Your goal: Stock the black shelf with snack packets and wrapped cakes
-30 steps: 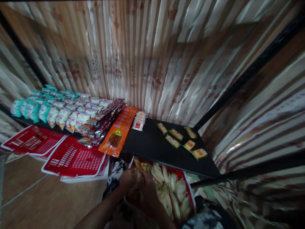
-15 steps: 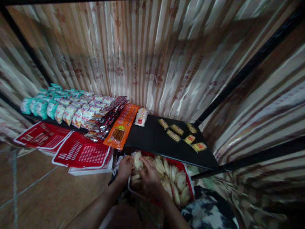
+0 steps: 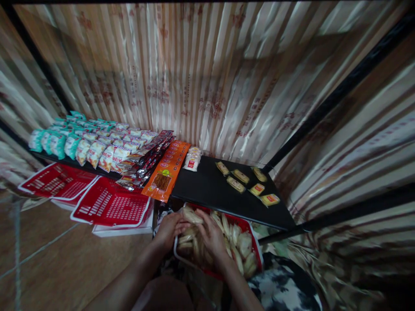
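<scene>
Together, the left hand [image 3: 169, 230] and right hand [image 3: 212, 236] grip a pale wrapped packet [image 3: 192, 216] in their fingers [image 3: 184, 226], over the ten o'clock side of the red basket [image 3: 257, 246].

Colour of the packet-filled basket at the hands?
The basket is red, edged in white; head view.

1. A pale clear-wrapped packet [image 3: 192, 216] was held aslant between the left hand [image 3: 169, 230] and the right hand [image 3: 211, 234], over the red basket [image 3: 256, 244].
2. Similar wrapped packets [image 3: 244, 244] were heaped in the basket.
</scene>
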Demonstrator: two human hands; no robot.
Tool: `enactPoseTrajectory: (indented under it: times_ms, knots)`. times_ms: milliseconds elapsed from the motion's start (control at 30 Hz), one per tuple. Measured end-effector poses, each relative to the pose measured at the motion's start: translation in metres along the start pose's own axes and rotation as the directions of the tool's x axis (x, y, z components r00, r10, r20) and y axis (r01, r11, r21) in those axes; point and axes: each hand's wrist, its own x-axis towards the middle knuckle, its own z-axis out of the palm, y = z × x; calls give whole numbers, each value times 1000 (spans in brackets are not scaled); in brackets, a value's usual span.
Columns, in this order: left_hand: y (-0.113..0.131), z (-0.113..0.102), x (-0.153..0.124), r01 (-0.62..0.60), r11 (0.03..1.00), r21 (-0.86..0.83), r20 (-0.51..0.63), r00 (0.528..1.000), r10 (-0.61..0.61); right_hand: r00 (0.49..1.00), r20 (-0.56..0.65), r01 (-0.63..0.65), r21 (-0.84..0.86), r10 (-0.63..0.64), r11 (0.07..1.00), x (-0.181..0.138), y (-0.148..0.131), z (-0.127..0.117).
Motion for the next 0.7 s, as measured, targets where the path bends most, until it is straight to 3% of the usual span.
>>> enactPoseTrajectory:
  times_ms: [233, 400, 700]
  knots:
    - [20, 12, 9, -95, 978, 186, -45, 993, 105, 983, -3, -182, 135, 184, 974, 18, -3, -11]
    - [30, 22, 25, -143, 980, 138, 0, 989, 145, 955, 6, -281, 325, 296, 903, 28, -5, -5]
    - [32, 32, 53, -221, 966, 138, -38, 973, 228, 900, 51, -383, 567, 433, 729, 46, 0, 7]
